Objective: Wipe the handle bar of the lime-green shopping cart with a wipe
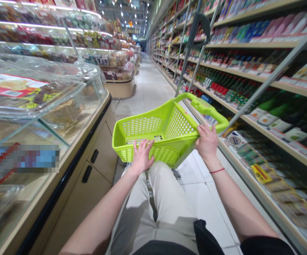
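Note:
A bright green shopping basket on casters stands across the aisle right in front of my legs. It has lattice sides, and nothing is seen lying in it. My left hand is hooked over its near rim, fingertips on the inner side and thumb outside. At the basket's right end, my right hand grips the rim close to the base of the raised green handle. A red string circles my right wrist. The undersides of both hands are hidden.
On the left runs a display counter with glass dividers and plastic-wrapped food trays. Tall shelves of bottles and packets line the right, with a slanted metal rail before them. The tiled aisle stretches ahead.

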The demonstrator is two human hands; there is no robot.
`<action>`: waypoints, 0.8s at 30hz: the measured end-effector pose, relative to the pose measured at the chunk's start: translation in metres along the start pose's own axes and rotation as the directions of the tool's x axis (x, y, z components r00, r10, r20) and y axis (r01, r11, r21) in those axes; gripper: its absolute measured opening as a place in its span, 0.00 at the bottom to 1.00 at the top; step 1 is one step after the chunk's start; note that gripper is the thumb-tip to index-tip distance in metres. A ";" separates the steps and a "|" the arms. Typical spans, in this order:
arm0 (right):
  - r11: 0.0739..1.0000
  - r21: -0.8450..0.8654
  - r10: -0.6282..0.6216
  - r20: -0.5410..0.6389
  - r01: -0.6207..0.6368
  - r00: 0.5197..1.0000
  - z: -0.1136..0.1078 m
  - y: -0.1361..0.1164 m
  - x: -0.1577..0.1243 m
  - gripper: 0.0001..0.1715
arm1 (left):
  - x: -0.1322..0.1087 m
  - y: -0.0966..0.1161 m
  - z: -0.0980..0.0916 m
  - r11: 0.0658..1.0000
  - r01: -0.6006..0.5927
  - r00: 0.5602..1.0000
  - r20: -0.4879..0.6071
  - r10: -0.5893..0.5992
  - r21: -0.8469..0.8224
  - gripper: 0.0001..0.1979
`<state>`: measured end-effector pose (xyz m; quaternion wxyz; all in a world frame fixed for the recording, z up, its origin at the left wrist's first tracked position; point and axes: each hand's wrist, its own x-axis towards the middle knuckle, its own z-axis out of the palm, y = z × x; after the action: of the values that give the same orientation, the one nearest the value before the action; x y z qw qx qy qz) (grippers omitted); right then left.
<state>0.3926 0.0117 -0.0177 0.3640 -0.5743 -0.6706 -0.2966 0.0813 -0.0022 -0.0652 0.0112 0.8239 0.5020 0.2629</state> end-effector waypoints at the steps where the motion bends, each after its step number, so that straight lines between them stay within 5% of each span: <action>1: 0.999 0.017 -0.031 0.014 0.031 0.999 0.004 -0.013 -0.003 0.29 | 0.000 0.000 0.000 1.000 0.000 1.000 0.000 0.000 0.002 0.35; 6: 0.970 0.171 -0.198 0.149 0.172 0.969 0.016 -0.057 -0.013 0.32 | -0.001 0.000 0.000 1.000 0.005 1.000 -0.005 -0.005 0.010 0.34; 12: 0.957 0.168 -0.267 0.184 0.238 0.946 0.008 -0.035 -0.014 0.34 | -0.002 0.000 0.000 1.000 -0.003 1.000 -0.026 0.003 0.008 0.33; 19: 0.990 -0.015 -0.136 0.042 0.137 0.990 -0.016 0.022 0.001 0.28 | -0.002 0.000 0.003 1.000 -0.003 1.000 -0.030 0.004 0.007 0.34; 24: 0.992 -0.114 0.042 -0.071 -0.050 0.997 -0.007 0.013 -0.002 0.31 | -0.002 0.001 0.004 1.000 -0.002 1.000 -0.025 0.002 0.005 0.34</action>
<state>0.4068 0.0073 -0.0156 0.3595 -0.5991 -0.6261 -0.3461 0.0830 -0.0031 -0.0689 0.0027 0.8211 0.5019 0.2719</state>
